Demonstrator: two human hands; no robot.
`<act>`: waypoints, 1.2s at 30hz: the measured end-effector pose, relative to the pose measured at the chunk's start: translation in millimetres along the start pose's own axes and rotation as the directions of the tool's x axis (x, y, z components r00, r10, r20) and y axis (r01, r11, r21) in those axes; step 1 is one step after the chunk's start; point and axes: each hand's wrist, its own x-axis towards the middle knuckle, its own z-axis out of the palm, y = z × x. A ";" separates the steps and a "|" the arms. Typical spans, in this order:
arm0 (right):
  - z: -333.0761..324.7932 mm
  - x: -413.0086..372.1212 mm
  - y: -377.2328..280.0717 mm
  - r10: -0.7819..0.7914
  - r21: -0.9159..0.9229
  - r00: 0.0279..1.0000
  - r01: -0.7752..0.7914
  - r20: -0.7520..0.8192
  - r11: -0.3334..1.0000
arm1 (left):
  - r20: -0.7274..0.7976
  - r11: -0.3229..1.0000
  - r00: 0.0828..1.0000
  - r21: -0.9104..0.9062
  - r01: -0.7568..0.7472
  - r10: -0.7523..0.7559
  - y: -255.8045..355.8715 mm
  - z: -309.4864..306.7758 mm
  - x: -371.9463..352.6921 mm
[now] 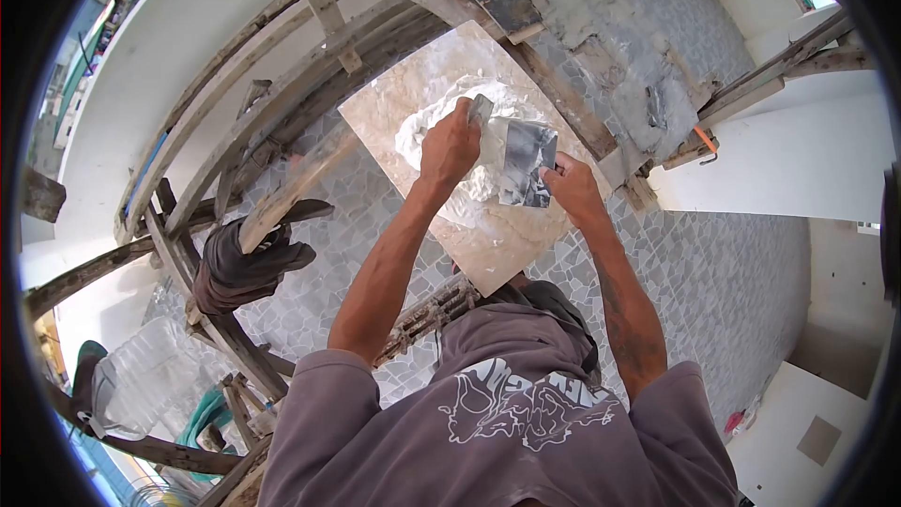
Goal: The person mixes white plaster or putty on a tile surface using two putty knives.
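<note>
Heaping up white in the middle of the beige board [380,108], the putty [418,136] sits right under both hands: the left hand [450,145] is clenched round a small scraper [481,110] and the right hand [572,190] pinches a wide steel blade [527,161], the two tools meeting edge to edge over the heap, likely so any drips land back on the board. That board lies tilted across rough wooden scaffold poles [282,99], with a dark cloth [239,268] draped on one. Grey mosaic floor tiles [732,272] lie far below, and a white wall [779,160] stands to the right.
</note>
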 end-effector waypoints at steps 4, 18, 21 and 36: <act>-1.9 -43.2 49.1 0.275 0.326 0.960 -0.244 -0.054 0.913 | 0.085 0.999 0.996 -0.045 -0.003 0.007 -13.6 -26.5 9.3; 131.5 -23.6 39.8 0.395 0.867 0.918 -0.180 -0.020 0.464 | 0.230 0.977 0.950 -0.022 -0.212 0.212 5.1 -63.4 16.5; 116.7 -15.3 8.7 0.353 0.827 0.935 -0.177 -0.028 0.533 | 0.287 0.974 0.933 0.004 -0.226 0.216 8.6 -51.4 11.1; 71.7 -64.3 -6.7 0.421 0.748 0.907 -0.296 0.025 0.594 | 0.369 0.946 0.908 0.169 -0.277 0.200 6.7 -34.4 30.2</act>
